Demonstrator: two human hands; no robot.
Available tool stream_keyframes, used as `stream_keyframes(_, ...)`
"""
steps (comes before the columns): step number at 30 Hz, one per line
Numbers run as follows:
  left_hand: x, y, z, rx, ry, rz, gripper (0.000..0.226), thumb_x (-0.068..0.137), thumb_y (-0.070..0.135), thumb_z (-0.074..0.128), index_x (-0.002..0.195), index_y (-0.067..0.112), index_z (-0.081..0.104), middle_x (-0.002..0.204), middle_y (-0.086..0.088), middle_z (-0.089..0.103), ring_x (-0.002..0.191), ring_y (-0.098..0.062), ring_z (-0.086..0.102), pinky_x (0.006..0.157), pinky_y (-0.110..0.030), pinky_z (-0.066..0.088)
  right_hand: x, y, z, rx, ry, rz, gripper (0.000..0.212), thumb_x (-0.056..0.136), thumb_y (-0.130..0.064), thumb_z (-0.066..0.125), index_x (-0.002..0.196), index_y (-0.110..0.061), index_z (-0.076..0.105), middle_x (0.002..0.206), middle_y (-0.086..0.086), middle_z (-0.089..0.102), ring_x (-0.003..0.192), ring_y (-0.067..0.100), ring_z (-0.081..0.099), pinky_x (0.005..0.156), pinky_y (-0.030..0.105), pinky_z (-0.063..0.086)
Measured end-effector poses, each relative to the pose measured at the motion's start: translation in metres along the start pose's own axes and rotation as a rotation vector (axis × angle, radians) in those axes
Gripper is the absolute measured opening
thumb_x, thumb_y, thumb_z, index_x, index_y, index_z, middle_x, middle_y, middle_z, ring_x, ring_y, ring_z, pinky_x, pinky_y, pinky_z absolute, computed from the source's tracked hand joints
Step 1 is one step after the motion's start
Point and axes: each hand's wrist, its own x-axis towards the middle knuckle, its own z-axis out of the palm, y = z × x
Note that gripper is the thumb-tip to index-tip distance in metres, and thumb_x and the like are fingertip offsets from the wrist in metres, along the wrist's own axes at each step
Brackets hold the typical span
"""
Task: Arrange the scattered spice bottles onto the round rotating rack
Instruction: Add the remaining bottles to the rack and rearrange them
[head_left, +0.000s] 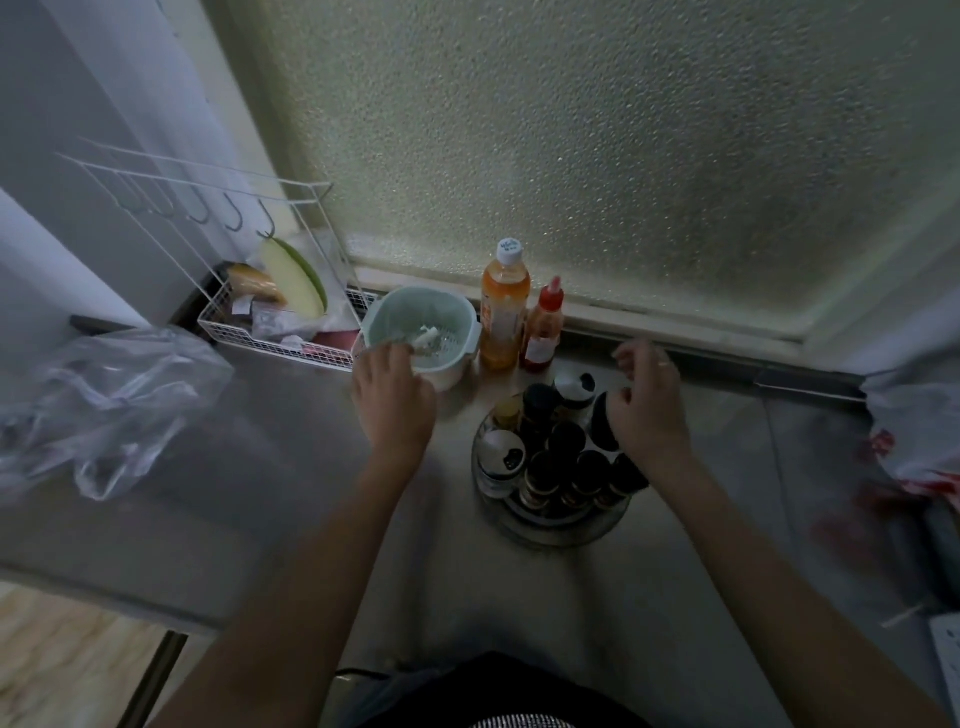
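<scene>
The round rotating rack (550, 530) sits on the counter in front of me, holding several spice bottles. Most are dark-capped jars (566, 439); a white-topped shaker (501, 452) stands at its left and another white-and-black-capped one (574, 389) at the back. My right hand (649, 410) hovers over the rack's right side with fingers loosely curled and apart, just beside a dark bottle (603, 423), holding nothing. My left hand (392, 400) is palm down to the left of the rack, its fingertips at the rim of a pale green bowl (457, 317), and it is empty.
An orange drink bottle (504, 306) and a red sauce bottle (543, 327) stand behind the rack by the frosted window. A white wire basket (280, 343) with clutter is at the back left. Crumpled plastic bags lie at the left (104, 405) and right (914, 436).
</scene>
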Motion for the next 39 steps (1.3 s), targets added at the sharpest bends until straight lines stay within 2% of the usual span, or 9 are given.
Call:
stream_keyframes(2,0.004,-0.012,-0.005,0.040,-0.082,-0.151,0.061,0.070,0.017,0.066,0.128,0.007,0.047,0.136,-0.020,0.045,0.129,-0.039,0.039,0.105,-0.049,0.033,0.026,-0.011,0.010,-0.059,-0.030,-0.041,0.037,0.079,0.005,0.052,0.113,-0.008,0.050,0.113,0.013,0.054,0.107,0.029,0.050,0.082,0.034,0.043)
stream_keyframes(5,0.011,-0.028,-0.003,-0.088,-0.304,-0.288,0.080,0.074,0.022,0.070,0.141,0.008,0.030,0.142,-0.023,0.035,0.131,-0.041,0.033,0.107,-0.049,0.029,0.066,-0.022,0.024,-0.121,-0.155,0.001,0.054,0.084,-0.002,0.054,0.134,-0.014,0.038,0.136,0.014,0.045,0.123,0.031,0.044,0.096,0.040,0.041)
stream_keyframes(9,0.014,-0.039,0.003,-0.101,-0.392,-0.242,0.062,0.076,0.005,0.064,0.132,-0.003,0.039,0.127,-0.028,0.048,0.119,-0.041,0.042,0.101,-0.044,0.034,0.101,-0.029,0.043,-0.096,-0.270,0.053,0.073,0.088,-0.012,0.057,0.146,-0.030,0.016,0.154,0.008,0.027,0.133,0.031,0.038,0.105,0.045,0.037)
stream_keyframes(14,0.004,-0.031,0.006,-0.126,-0.351,-0.344,0.041,0.072,0.008,0.064,0.112,0.007,0.054,0.118,-0.019,0.053,0.106,-0.040,0.054,0.085,-0.045,0.045,0.121,-0.029,0.060,-0.237,-0.466,0.069,0.063,0.085,-0.022,0.063,0.140,-0.027,0.034,0.148,0.005,0.037,0.129,0.030,0.043,0.104,0.045,0.040)
stream_keyframes(21,-0.011,-0.014,-0.003,-0.121,-0.332,-0.365,0.041,0.067,0.021,0.070,0.106,0.016,0.062,0.111,-0.010,0.060,0.099,-0.034,0.060,0.078,-0.037,0.046,0.104,-0.026,0.063,-0.212,-0.184,0.002,0.014,0.082,-0.009,0.061,0.095,-0.014,0.059,0.098,0.008,0.059,0.086,0.023,0.055,0.068,0.033,0.044)
stream_keyframes(28,-0.025,0.011,-0.013,-0.268,-0.311,-0.250,0.053,0.067,0.025,0.073,0.118,0.019,0.060,0.119,-0.004,0.061,0.103,-0.025,0.061,0.076,-0.030,0.044,0.080,-0.023,0.056,-0.188,-0.226,0.018,0.010,0.085,-0.008,0.055,0.089,-0.017,0.056,0.091,0.004,0.059,0.072,0.015,0.053,0.054,0.025,0.035)
stream_keyframes(34,-0.038,0.018,-0.032,-0.349,-0.189,-0.155,0.044,0.060,0.029,0.073,0.103,0.027,0.063,0.102,0.006,0.065,0.084,-0.008,0.056,0.060,-0.013,0.033,0.050,-0.031,-0.004,0.027,0.182,-0.149,0.027,0.079,-0.018,0.068,0.103,-0.019,0.055,0.087,0.001,0.059,0.079,0.010,0.053,0.066,0.018,0.037)
stream_keyframes(37,-0.048,0.020,-0.040,-0.419,-0.166,-0.077,0.043,0.060,0.030,0.076,0.101,0.029,0.064,0.098,0.009,0.066,0.084,-0.003,0.055,0.062,-0.003,0.030,0.023,-0.036,-0.036,0.231,0.380,-0.192,0.037,0.077,-0.018,0.070,0.110,-0.015,0.053,0.085,-0.004,0.054,0.072,-0.004,0.051,0.064,0.003,0.038)
stream_keyframes(39,-0.052,0.019,-0.045,-0.435,-0.150,-0.052,0.046,0.061,0.029,0.077,0.106,0.027,0.065,0.099,0.008,0.066,0.085,0.001,0.053,0.062,0.000,0.032,0.006,-0.037,-0.053,0.318,0.480,-0.202,0.039,0.076,-0.011,0.068,0.112,-0.009,0.051,0.087,-0.012,0.051,0.074,-0.010,0.053,0.065,0.005,0.041)
